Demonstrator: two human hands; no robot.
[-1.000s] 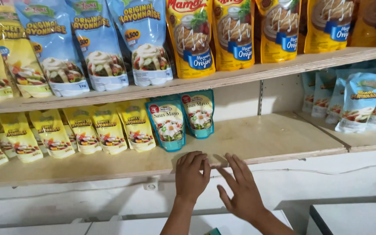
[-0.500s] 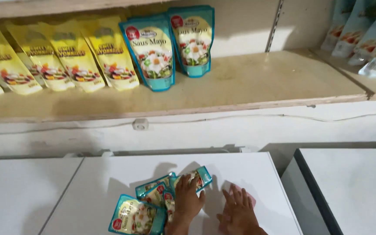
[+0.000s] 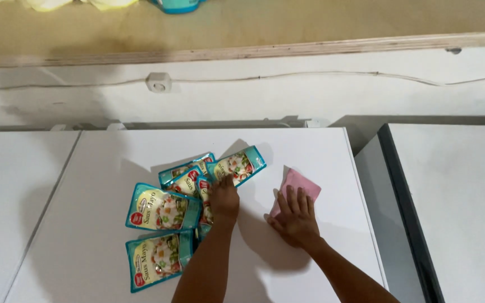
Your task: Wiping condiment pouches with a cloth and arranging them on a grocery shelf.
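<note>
Several teal sauce pouches (image 3: 161, 207) lie in a loose pile on the white lid (image 3: 102, 168) of a chest. My left hand (image 3: 224, 197) rests on the pile's right side, its fingers curled over one pouch (image 3: 238, 165) and the ones beside it. To the right lies a pink cloth (image 3: 303, 184). My right hand (image 3: 294, 216) lies flat on the cloth's near end with its fingers spread. Both forearms come in from the bottom edge.
A wooden shelf (image 3: 254, 33) runs along the top, with a white wall, a cable and a small socket (image 3: 158, 82) below it. A second white lid (image 3: 456, 196) with a dark edge stands to the right across a gap. Another white lid (image 3: 12, 185) adjoins on the left.
The view has dropped from the shelves to the white lid. Both hands came down from the shelf edge; the left now sits on the pouch pile and the right on the pink cloth.
</note>
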